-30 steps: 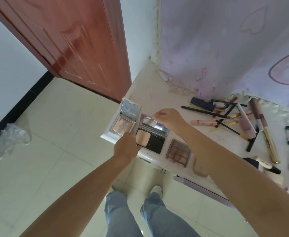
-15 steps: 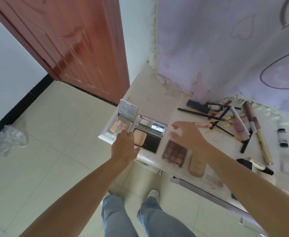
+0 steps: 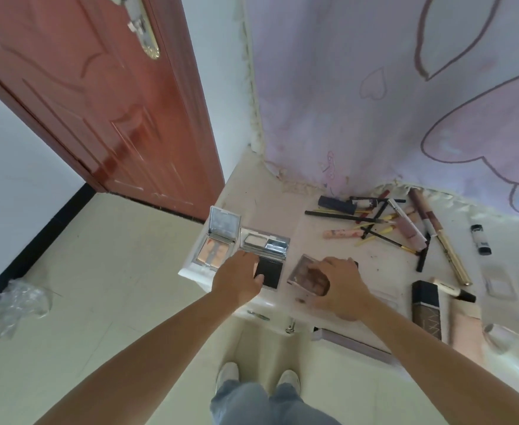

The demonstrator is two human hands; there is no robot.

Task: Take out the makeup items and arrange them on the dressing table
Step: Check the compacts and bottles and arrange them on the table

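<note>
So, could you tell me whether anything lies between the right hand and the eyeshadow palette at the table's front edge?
Nothing visible does: the right hand is already on the eyeshadow palette, fingers curled over its far and right edges. The open black compact lies just left of it, under the left hand.

Both bare forearms reach forward and down from the bottom of the view, hands side by side and apart

The left hand [image 3: 238, 279] lies back-up with wrist straight, fingers bent downward and thumb stretched to the right; whether it grips anything cannot be told. The right hand [image 3: 341, 285] is also back-up, fingers curled over and thumb hooked round the near edge of the thing it holds. Below, two legs in light blue jeans end in pale shoes
</note>
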